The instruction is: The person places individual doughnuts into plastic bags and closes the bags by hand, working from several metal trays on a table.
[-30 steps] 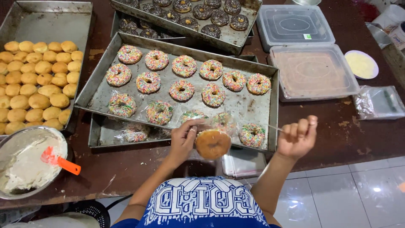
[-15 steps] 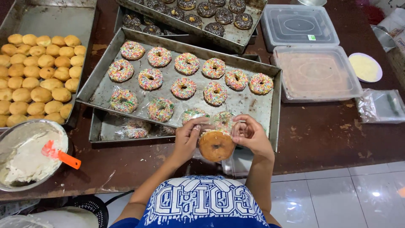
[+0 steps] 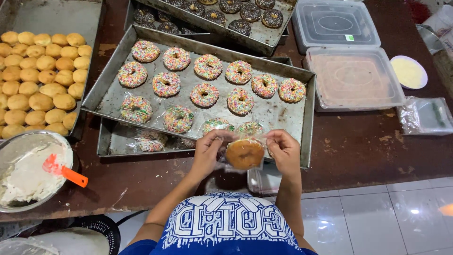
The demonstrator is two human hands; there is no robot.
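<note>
My left hand (image 3: pixel 207 152) and my right hand (image 3: pixel 283 151) pinch the two upper corners of a small clear plastic bag. Inside it hangs a doughnut (image 3: pixel 244 154), its plain brown underside facing me. I hold it just above the near edge of a metal tray (image 3: pixel 278 115) that carries several doughnuts with coloured sprinkles (image 3: pixel 204 94). Some of the nearest ones, such as a wrapped doughnut (image 3: pixel 178 118), sit in clear bags.
A tray of plain round buns (image 3: pixel 40 80) is at the left. A metal bowl of white cream (image 3: pixel 26 172) with an orange spatula (image 3: pixel 66 172) sits near left. Chocolate doughnuts (image 3: pixel 236 12) fill a far tray. Lidded plastic boxes (image 3: pixel 356 78) stand right; a lower tray (image 3: pixel 106 141) holds bagged doughnuts.
A second ago my right hand was open and away to the right; it has come in and taken hold of the bag's right corner. The bagged doughnut stayed in my left hand.
</note>
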